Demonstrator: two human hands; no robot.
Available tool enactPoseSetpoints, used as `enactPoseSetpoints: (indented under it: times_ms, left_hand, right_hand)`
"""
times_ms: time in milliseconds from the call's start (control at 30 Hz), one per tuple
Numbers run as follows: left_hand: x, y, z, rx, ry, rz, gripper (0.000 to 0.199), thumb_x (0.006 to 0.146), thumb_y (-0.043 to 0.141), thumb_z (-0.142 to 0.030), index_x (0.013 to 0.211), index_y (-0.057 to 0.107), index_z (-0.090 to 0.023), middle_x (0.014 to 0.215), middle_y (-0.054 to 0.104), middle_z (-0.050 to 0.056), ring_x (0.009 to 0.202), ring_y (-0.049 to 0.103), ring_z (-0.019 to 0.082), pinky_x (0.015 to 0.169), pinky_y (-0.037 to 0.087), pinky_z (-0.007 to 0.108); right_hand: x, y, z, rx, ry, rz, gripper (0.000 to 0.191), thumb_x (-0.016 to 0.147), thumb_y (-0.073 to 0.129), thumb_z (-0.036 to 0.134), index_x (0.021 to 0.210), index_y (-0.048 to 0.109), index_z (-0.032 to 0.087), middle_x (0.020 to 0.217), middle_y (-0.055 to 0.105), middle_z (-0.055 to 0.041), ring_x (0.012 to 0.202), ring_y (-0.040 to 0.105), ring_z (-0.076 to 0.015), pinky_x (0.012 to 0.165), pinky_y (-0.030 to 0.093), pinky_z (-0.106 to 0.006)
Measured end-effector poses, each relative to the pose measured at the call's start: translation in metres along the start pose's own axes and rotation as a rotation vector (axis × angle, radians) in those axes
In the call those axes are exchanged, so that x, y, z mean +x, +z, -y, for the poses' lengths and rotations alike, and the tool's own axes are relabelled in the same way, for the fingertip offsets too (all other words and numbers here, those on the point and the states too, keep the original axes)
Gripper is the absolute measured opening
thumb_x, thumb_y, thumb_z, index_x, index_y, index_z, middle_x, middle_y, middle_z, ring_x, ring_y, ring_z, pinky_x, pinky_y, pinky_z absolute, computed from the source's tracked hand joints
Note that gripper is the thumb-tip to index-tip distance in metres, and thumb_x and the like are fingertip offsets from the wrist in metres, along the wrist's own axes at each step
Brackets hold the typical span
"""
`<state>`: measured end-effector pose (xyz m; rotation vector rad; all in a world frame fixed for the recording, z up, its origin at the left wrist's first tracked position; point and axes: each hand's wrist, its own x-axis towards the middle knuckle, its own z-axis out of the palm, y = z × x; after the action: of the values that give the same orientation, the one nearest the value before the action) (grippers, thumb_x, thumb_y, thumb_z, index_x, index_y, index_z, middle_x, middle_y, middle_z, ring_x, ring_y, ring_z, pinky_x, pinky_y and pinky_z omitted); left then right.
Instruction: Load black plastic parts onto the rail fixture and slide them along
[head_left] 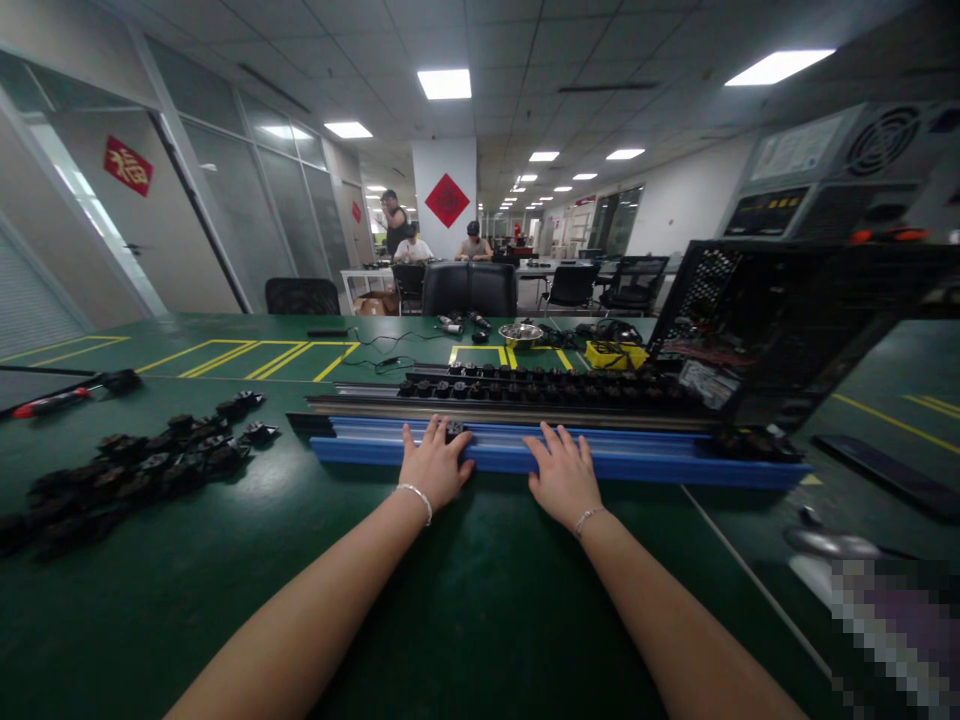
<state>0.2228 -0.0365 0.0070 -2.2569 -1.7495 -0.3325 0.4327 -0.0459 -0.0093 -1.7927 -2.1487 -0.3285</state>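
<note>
A long blue rail (645,462) lies across the green table in front of me. My left hand (433,465) rests on its near edge, fingers spread over a small black part (454,430) sitting in the rail. Just to the right, my right hand (562,473) lies flat on the rail with fingers apart. Behind the blue rail runs a dark metal rail (360,404) and a row of several black parts (540,385).
A heap of black parts (135,465) lies at the left, with a red-handled tool (52,402) beyond it. An open black computer case (780,330) stands at the right. A metal bowl (520,332) and yellow box (615,353) sit further back. People sit at a distant table.
</note>
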Motion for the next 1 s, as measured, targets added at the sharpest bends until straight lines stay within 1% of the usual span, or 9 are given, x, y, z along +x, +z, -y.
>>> enactPoseSetpoints:
  times_ms: [333,500,700,1000]
  left_hand:
    - [-0.003,0.002,0.018,0.001,-0.012,-0.004,0.046,0.081,0.039,-0.051,0.124,0.043,-0.035,0.138,0.038,0.011,0.132,0.023,0.029,0.099,0.013,0.065]
    - [-0.005,0.000,0.026,-0.008,-0.032,0.017,0.047,0.081,0.038,-0.053,0.124,0.043,-0.034,0.139,0.037,0.011,0.132,0.022,0.029,0.098,0.014,0.065]
    - [-0.005,-0.005,0.032,-0.044,-0.044,0.058,0.055,0.080,0.028,-0.063,0.124,0.044,-0.035,0.141,0.035,0.008,0.133,0.021,0.030,0.099,0.014,0.064]
    - [-0.008,-0.003,0.047,-0.036,-0.071,0.052,0.056,0.081,0.024,-0.063,0.125,0.043,-0.034,0.140,0.036,0.008,0.133,0.021,0.029,0.099,0.014,0.064]
  right_hand:
    - [0.000,0.001,0.000,-0.011,0.001,0.000,0.051,0.073,0.050,0.024,0.123,0.047,0.028,0.141,0.032,-0.0068,0.129,0.023,-0.0285,0.103,0.010,-0.049]
    - [0.000,0.001,0.000,-0.008,0.000,-0.001,0.050,0.073,0.050,0.024,0.123,0.047,0.028,0.141,0.033,-0.0071,0.129,0.023,-0.0280,0.103,0.010,-0.048]
    - [0.000,0.002,-0.001,-0.011,-0.005,-0.008,0.051,0.073,0.050,0.024,0.124,0.046,0.028,0.141,0.033,-0.0072,0.129,0.023,-0.0278,0.103,0.010,-0.048]
    - [0.000,0.000,0.000,-0.017,-0.003,0.003,0.051,0.072,0.051,0.023,0.123,0.047,0.027,0.141,0.032,-0.0074,0.129,0.023,-0.0283,0.103,0.010,-0.049]
